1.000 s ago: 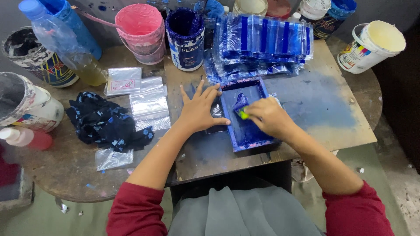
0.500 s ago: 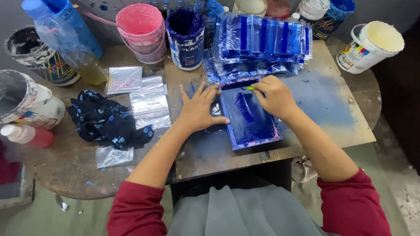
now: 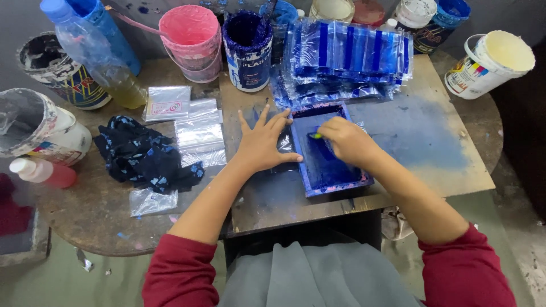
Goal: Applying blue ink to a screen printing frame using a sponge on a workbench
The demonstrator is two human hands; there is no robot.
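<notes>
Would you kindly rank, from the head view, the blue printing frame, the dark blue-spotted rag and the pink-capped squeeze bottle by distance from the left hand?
1. Blue printing frame: touching the left hand, on its right.
2. Dark blue-spotted rag: further left, on the round table.
3. Pink-capped squeeze bottle: far left edge.

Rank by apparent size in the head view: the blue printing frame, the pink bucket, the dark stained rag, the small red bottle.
1. Blue printing frame
2. Dark stained rag, looks close to the frame
3. Pink bucket, farther away, so unsure
4. Small red bottle

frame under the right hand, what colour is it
Blue: the frame is coated in blue ink inside and on its rim, seen in the head view.
</notes>
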